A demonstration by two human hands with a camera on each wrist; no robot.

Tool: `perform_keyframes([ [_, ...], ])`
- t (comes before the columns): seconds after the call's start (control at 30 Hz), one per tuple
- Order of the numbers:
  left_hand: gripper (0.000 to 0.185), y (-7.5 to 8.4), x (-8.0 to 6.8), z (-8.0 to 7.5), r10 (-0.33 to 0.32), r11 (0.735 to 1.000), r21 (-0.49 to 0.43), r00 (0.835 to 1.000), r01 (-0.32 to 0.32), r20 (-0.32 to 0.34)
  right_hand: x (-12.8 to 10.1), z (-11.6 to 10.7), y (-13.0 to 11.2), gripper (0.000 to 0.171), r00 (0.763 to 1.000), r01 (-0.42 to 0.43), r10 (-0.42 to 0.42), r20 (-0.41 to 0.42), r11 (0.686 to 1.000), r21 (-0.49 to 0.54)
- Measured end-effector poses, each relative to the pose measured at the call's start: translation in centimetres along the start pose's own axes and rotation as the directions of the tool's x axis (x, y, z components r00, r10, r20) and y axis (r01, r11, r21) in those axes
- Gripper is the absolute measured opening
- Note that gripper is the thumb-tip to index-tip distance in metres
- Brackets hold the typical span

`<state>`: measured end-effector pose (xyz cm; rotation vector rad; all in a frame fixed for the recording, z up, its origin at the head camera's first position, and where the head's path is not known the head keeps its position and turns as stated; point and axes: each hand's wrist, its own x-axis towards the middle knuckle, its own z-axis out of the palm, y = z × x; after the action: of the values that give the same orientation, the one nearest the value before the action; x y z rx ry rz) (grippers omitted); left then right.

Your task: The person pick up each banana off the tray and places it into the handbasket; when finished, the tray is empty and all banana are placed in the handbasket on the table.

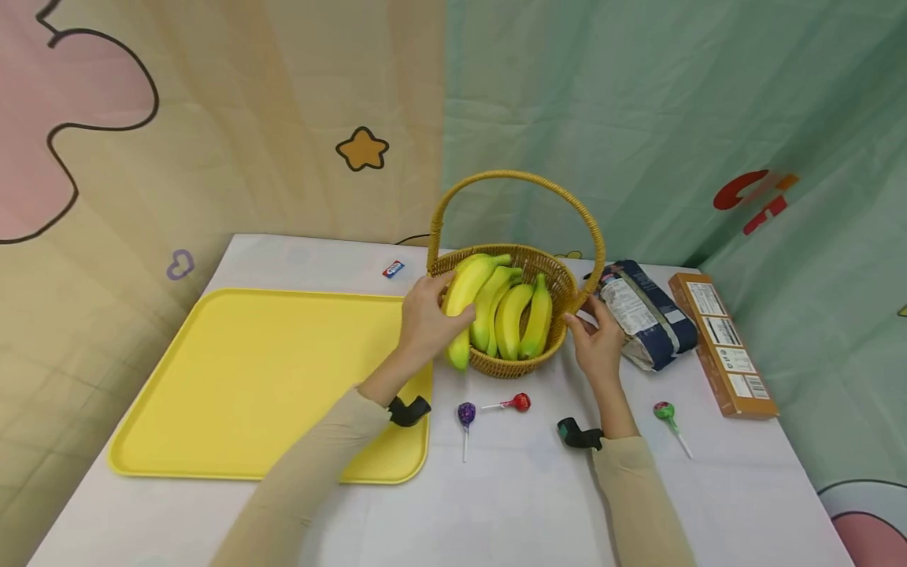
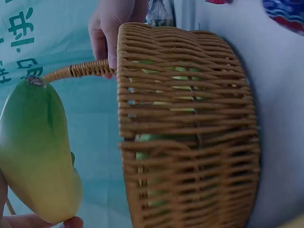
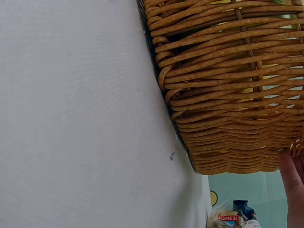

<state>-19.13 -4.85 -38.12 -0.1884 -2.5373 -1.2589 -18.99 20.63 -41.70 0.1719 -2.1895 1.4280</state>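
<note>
A wicker basket (image 1: 506, 367) with a tall arched handle stands on the white table, several bananas (image 1: 513, 319) inside it. My left hand (image 1: 434, 319) grips one yellow banana (image 1: 464, 295) at the basket's left rim. The left wrist view shows this banana (image 2: 38, 152) raised beside the basket wall (image 2: 185, 109), its end greenish. At the right rim, near the handle's base, my right hand (image 1: 598, 342) holds the basket with thumb and fingers. Only part of that hand (image 3: 292, 183) appears in the right wrist view, against the wicker.
A yellow tray (image 1: 262, 378) lies to the left. In front of the basket are a purple lollipop (image 1: 466, 414) and a red one (image 1: 520, 402). Rightward lie a dark blue package (image 1: 648, 315), an orange-brown box (image 1: 723, 346) and a green lollipop (image 1: 664, 410). A small wrapped candy (image 1: 393, 269) sits behind the tray.
</note>
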Motion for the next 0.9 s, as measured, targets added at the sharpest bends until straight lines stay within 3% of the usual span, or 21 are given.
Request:
perform_keyframes([
  [0.2,0.061,2.0,2.3,3.6,0.030,0.998,0.056,0.995,-0.035,0.097,-0.2,0.3,0.0,0.043,1.000,-0.025,0.025,0.012,1.000,0.014],
  [0.47,0.059,1.7,3.3,7.0,0.005,0.977,0.212,0.990,-0.035,0.143,-0.4,0.3,-0.4,0.044,0.999,-0.043,0.042,0.025,0.999,0.024],
  [0.73,0.051,1.4,2.9,8.2,0.092,0.933,0.336,0.987,-0.133,0.135,-0.4,0.2,-0.6,0.043,0.999,-0.030,0.030,0.021,0.999,0.015],
  [0.9,0.052,1.5,2.2,7.4,0.095,0.944,0.301,0.985,-0.135,0.144,-0.4,0.2,-0.1,0.044,0.999,-0.028,0.028,0.021,1.000,0.005],
])
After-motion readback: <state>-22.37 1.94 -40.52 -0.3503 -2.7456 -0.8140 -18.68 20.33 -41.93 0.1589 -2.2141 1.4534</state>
